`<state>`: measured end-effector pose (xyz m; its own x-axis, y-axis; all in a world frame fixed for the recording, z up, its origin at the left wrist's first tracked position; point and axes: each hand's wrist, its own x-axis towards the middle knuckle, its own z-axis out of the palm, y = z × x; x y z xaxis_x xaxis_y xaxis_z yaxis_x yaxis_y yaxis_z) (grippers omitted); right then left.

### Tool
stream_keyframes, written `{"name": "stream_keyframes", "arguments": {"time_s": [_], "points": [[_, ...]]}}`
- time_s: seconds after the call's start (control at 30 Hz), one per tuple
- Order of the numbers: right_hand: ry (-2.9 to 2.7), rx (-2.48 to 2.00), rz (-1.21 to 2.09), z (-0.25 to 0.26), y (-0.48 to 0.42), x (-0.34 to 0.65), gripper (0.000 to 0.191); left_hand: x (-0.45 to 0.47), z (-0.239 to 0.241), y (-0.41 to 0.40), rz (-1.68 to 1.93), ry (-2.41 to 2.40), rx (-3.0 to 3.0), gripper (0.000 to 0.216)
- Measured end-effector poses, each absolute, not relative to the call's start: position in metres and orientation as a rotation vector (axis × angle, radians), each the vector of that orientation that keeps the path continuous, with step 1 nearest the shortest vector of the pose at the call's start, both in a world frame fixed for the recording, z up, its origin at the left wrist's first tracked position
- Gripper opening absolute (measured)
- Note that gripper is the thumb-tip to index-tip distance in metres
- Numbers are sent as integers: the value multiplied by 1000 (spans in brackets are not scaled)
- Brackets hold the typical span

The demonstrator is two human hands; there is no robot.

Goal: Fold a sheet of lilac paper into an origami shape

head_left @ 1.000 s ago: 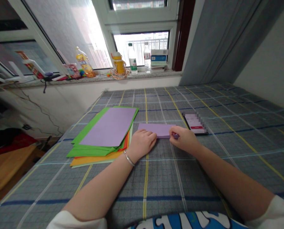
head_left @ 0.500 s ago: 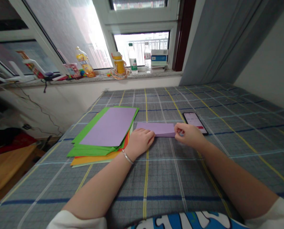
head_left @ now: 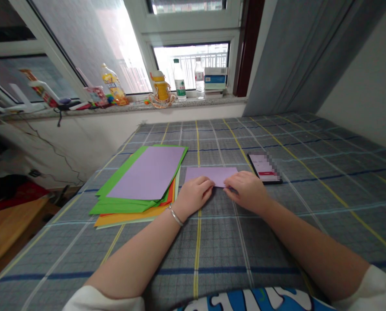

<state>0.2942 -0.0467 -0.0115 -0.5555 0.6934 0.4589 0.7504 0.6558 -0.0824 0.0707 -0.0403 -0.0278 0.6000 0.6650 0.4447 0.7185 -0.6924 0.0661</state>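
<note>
Flat, folded lilac paper [head_left: 208, 174] pressed down by left hand [head_left: 194, 195] and right hand [head_left: 247, 191], neither gripping

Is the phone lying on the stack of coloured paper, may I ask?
No, the phone lies on the checked cloth, apart from the paper stack.

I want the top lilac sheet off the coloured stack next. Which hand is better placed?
Left, probably. The left hand presses the near-left end of the folded lilac paper strip, right beside the stack of coloured paper sheets. The right hand sits on the strip's other end, nearer the black phone.
</note>
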Motion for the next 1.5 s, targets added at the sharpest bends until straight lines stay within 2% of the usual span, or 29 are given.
{"name": "stream_keyframes", "arguments": {"time_s": [0.13,0.4,0.87,1.5], "points": [[-2560,-1116,-333,-14,-55,282,23,74,-31,-42,-570,-1035,-2687,21],[-2675,-1029,-260,-36,-51,276,22,75,-31,-38,-564,-803,-2753,22],[-2641,-1182,-174,-32,-44,277,18,82,-35,-33,-517,-1077,-2638,6],[-2587,-1270,-82,-32,-44,276,21,81,-31,-36,-548,-1110,-2549,4]]}}
